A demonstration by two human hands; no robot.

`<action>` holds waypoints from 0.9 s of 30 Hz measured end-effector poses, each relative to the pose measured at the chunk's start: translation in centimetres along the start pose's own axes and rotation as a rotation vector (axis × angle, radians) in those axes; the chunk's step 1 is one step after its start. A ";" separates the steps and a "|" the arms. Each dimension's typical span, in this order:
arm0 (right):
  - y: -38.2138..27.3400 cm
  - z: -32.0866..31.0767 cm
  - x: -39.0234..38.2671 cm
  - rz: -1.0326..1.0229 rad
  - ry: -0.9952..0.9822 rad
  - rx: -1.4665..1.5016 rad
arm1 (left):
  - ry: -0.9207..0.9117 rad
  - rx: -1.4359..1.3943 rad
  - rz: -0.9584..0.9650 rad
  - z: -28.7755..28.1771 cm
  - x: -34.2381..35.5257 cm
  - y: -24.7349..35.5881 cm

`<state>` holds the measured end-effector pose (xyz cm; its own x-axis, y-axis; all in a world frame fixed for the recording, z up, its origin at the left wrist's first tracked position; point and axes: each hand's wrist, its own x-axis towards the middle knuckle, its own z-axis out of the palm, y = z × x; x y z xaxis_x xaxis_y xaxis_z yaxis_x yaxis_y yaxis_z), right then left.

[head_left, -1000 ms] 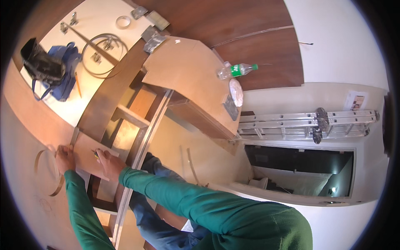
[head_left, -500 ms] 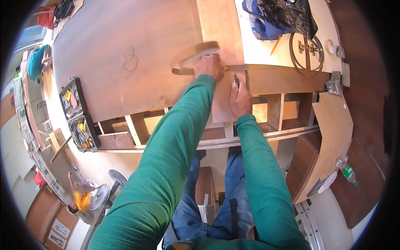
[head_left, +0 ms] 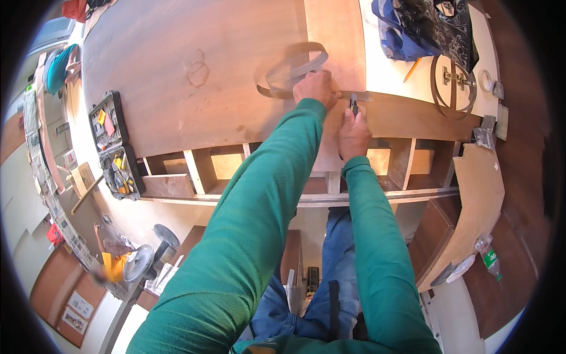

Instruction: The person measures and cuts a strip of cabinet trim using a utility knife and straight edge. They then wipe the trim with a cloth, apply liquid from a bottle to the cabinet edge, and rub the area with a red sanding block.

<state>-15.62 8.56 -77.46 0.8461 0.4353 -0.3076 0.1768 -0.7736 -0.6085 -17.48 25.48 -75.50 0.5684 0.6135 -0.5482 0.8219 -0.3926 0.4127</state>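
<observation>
A thin brown strip point(head_left: 275, 93), like edge banding, loops in a loose coil over the brown panel point(head_left: 153, 65). My left hand point(head_left: 316, 89) is closed on it, and a short blurred end runs out to the right of my fingers. Just below that end, my right hand point(head_left: 354, 138) grips a dark-handled utility knife point(head_left: 354, 107), blade pointing away from me. The blade is close to the strip; whether they touch I cannot tell. A narrower light-brown board point(head_left: 336, 35) lies under and beyond both hands.
Open wooden compartments point(head_left: 203, 168) line the near edge. An opened tool case point(head_left: 121, 147) sits at left. On the right are a blue and black bag point(head_left: 413, 35), a pencil point(head_left: 412, 69), another coiled strip point(head_left: 437, 97), a tape roll point(head_left: 485, 80) and a plastic bottle point(head_left: 489, 258).
The whole view has shifted, putting the scene further right in the picture. The coiled strip is less blurred. The knife blade now shows at the strip's end beside my left hand.
</observation>
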 end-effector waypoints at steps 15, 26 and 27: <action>-0.5 -2.1 -1.2 0.230 -0.374 0.723 | 0.022 -0.037 -0.052 0.2 0.1 0.0; -0.5 -3.1 -2.1 0.298 -0.223 0.457 | -0.024 0.005 -0.038 0.2 0.4 0.3; -0.1 -2.6 -1.9 0.209 -0.181 0.309 | 0.008 -0.001 -0.030 0.5 0.5 0.1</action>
<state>-15.91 6.58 -74.93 0.7407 0.3787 -0.5550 -0.1721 -0.6915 -0.7015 -17.10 25.43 -76.15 0.5435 0.6301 -0.5546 0.8383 -0.3738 0.3969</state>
